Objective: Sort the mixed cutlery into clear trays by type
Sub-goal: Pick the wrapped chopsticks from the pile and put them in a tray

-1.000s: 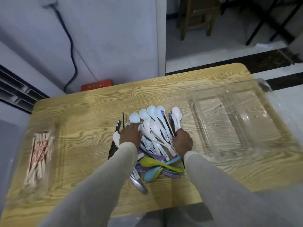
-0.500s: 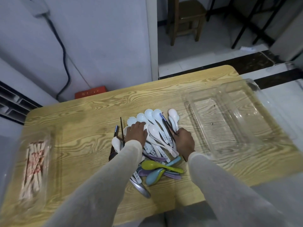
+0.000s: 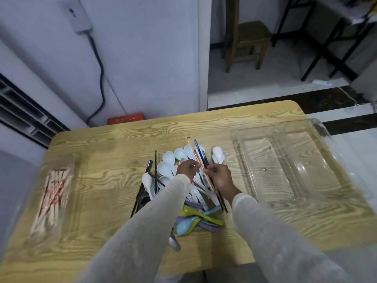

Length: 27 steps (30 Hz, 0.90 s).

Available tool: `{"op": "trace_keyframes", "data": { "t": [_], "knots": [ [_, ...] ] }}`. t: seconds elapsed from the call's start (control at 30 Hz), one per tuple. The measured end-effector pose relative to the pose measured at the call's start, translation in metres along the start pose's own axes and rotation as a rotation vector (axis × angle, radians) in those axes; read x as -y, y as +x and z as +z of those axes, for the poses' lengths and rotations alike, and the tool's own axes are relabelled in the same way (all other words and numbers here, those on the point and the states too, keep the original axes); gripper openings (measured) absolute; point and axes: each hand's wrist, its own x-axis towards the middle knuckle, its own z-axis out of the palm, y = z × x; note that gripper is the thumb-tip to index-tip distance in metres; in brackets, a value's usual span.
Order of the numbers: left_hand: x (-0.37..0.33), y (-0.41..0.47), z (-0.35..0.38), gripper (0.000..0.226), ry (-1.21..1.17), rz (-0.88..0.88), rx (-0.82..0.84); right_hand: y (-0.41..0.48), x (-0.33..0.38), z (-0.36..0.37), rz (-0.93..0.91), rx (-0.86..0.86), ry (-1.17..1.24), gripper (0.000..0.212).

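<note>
- The right hand is closed around a small bundle of chopsticks, one pale with red marks and at least one dark blue. It holds them tilted up above the pile, probably to free them from the spoons.
- The left hand sits just beside it with its fingers curled toward the same sticks. Blur makes it impossible to tell whether it pinches them or only steadies them.
- Under both hands lies the unsorted heap in the middle of the table: white spoons fanned out at the far side, coloured spoons nearer, and black chopsticks on its left edge.
- The left tray already holds wooden chopsticks, so the bundle likely belongs there.
- The right tray has two compartments, and no cutlery shows in either.
- The sleeves cover the near middle of the heap, where a metal spoon shows only in part. Both trays are smeared at the frame edges.
</note>
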Motion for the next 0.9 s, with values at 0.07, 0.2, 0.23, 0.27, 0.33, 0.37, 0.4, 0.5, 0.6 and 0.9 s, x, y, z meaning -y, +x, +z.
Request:
{"op": "trace_keyframes", "data": {
  "t": [0.07, 0.2, 0.23, 0.27, 0.33, 0.37, 0.4, 0.5, 0.6, 0.9],
  "knots": [
    [-0.003, -0.006, -0.003, 0.02, -0.042, -0.036, -0.052, -0.002, 0.003, -0.001, -0.028, 0.071, 0.006, 0.006],
    [-0.003, -0.012, -0.007, 0.017, -0.158, -0.155, -0.151, -0.006, 0.012, 0.001, -0.07, 0.193, 0.007, 0.01],
    [-0.001, -0.015, -0.01, 0.019, -0.188, -0.181, -0.164, -0.007, 0.014, 0.003, -0.085, 0.219, -0.008, 0.01],
    [0.001, -0.016, -0.012, 0.02, -0.22, -0.204, -0.176, -0.008, 0.016, 0.005, -0.096, 0.233, -0.034, 0.01],
    [0.01, -0.021, -0.019, 0.021, -0.291, -0.247, -0.225, -0.011, 0.017, 0.01, -0.091, 0.268, -0.044, 0.01],
    [0.015, -0.024, -0.024, 0.022, -0.309, -0.262, -0.256, -0.012, 0.017, 0.013, -0.08, 0.281, -0.043, 0.009],
    [0.02, -0.028, -0.031, 0.02, -0.311, -0.274, -0.284, -0.013, 0.017, 0.016, -0.076, 0.289, -0.074, 0.006],
    [0.034, -0.045, -0.055, 0.008, -0.195, -0.304, -0.371, -0.017, 0.017, 0.028, -0.141, 0.232, -0.31, 0.004],
    [0.053, -0.068, -0.081, 0.014, 0.064, -0.285, -0.364, -0.032, 0.029, 0.045, -0.176, 0.202, -0.457, 0.008],
    [0.136, -0.109, -0.163, 0.028, 0.357, -0.267, -0.438, -0.071, 0.063, 0.142, -0.228, 0.241, -0.446, 0.008]
  ]
}}
